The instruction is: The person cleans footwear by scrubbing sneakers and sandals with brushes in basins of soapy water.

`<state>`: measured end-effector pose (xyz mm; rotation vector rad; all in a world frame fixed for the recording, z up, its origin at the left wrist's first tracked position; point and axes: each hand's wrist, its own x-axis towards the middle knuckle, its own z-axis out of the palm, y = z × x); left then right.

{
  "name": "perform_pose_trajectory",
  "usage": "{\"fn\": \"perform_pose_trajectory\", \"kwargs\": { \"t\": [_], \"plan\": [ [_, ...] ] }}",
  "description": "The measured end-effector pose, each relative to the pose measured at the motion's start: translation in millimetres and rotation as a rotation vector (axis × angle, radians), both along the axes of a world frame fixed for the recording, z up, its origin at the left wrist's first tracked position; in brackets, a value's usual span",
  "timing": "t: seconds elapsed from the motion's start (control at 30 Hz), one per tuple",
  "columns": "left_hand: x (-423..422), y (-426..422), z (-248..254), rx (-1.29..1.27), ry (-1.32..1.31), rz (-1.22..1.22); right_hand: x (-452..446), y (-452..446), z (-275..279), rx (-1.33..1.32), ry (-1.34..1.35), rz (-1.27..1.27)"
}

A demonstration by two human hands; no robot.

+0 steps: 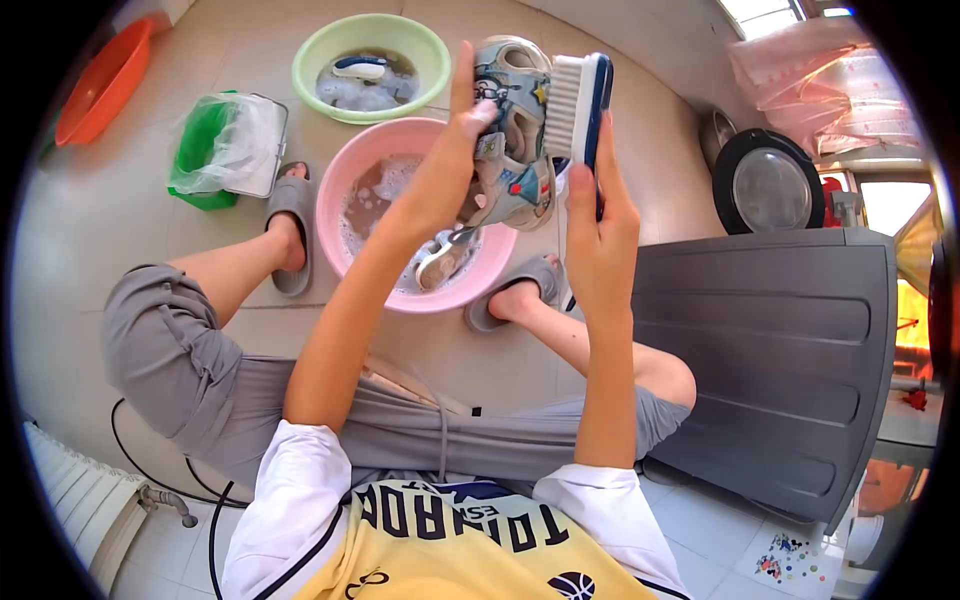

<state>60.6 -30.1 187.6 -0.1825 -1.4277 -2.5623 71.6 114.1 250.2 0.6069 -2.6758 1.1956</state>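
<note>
Above the pink basin, my left hand [458,150] grips a small grey-blue sandal [512,140] with coloured patches, held on its side. My right hand [603,205] holds a brush [578,105] with a dark blue back and white bristles. The bristles face the sandal and appear to touch its right edge. Below, the pink basin [335,205] holds murky, sudsy water and another shoe [440,262]. Behind it, a pale green basin [302,75] contains soapy water and a blue-and-white brush [360,67].
A green bin [195,155] with a plastic liner stands left of the basins, and an orange basin [105,80] leans farther left. A grey ribbed appliance [755,350] stands at the right. My slippered feet flank the pink basin. A tap [175,505] sits lower left.
</note>
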Motion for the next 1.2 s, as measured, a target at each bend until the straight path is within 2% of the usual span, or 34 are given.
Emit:
{"fn": "perform_pose_trajectory", "kwargs": {
  "t": [0.03,0.1,0.13,0.23,0.27,0.3,0.37,0.4,0.47,0.53,0.63,0.67,0.77,0.8,0.83,0.87,0.93,0.97,1.0,1.03,1.1,1.17,1.2],
  "plan": [
    [1.9,-8.7,5.4,0.077,-0.008,-0.042,1.2,-3.2,-2.5,-0.003,0.006,0.015],
    [-0.4,-15.3,4.2,-0.270,0.041,0.180,6.2,-4.1,-13.9,-0.196,0.029,0.070],
    [1.4,-15.0,1.9,-0.263,0.033,0.181,6.7,-3.8,-13.9,-0.163,0.044,0.056],
    [1.6,-17.0,1.6,-0.042,-0.148,0.110,3.3,1.8,-13.3,-0.048,-0.009,0.059],
    [3.0,-18.6,4.2,0.163,-0.153,-0.003,0.8,4.9,-23.6,-0.119,-0.043,0.066],
    [4.5,-18.6,6.1,0.160,-0.156,0.001,1.9,8.2,-30.0,-0.122,-0.047,0.069],
    [6.8,-17.8,9.3,0.339,-0.184,-0.008,8.0,12.8,-38.9,-0.219,-0.136,0.089],
    [5.1,-16.6,7.1,0.340,-0.187,0.092,14.4,14.9,-42.1,-0.216,-0.141,0.097],
    [-1.0,-18.8,-4.0,0.403,-0.208,0.116,29.6,22.6,-47.1,-0.064,-0.148,0.097],
    [-0.4,-18.5,-3.6,0.466,-0.223,0.134,42.7,24.6,-57.8,-0.141,-0.182,0.131],
    [11.8,-14.2,9.6,0.548,-0.181,-0.030,39.4,24.2,-59.4,-0.233,-0.211,0.135],
    [1.9,-16.1,0.8,0.565,-0.071,-0.149,30.7,26.6,-58.5,-0.280,-0.238,0.093],
    [4.2,-11.7,8.6,0.478,-0.147,-0.188,18.8,31.3,-58.2,-0.372,-0.272,0.107],
    [0.8,-11.6,3.6,0.433,-0.090,-0.187,20.5,29.4,-59.6,-0.373,-0.256,0.150],
    [2.4,-12.1,4.0,0.436,-0.089,-0.185,23.8,27.0,-60.8,-0.372,-0.243,0.194],
    [4.5,-13.2,4.9,0.445,-0.112,-0.215,29.9,21.6,-57.7,-0.470,-0.370,0.166],
    [2.5,-12.8,-0.7,0.505,-0.123,-0.338,31.6,17.4,-66.5,-0.507,-0.325,0.158],
    [-0.2,-9.8,-4.8,0.502,-0.120,-0.335,30.9,15.3,-68.4,-0.545,-0.278,0.146],
    [-3.4,-4.0,-7.0,0.399,-0.104,-0.275,21.3,12.3,-68.0,-0.393,-0.105,0.052],
    [-3.6,1.5,-8.1,0.298,-0.094,-0.223,10.1,8.0,-62.0,-0.394,-0.107,0.040],
    [-1.7,6.6,-4.6,0.290,-0.055,-0.272,-10.8,1.8,-43.9,-0.455,-0.107,0.063],
    [-5.6,9.0,-4.7,0.150,-0.061,-0.114,-12.1,-1.3,-34.9,-0.513,-0.120,0.084],
    [-5.4,4.6,-2.4,0.144,-0.071,-0.111,-7.1,3.2,-36.0,-0.353,-0.083,0.101]
  ]
}}
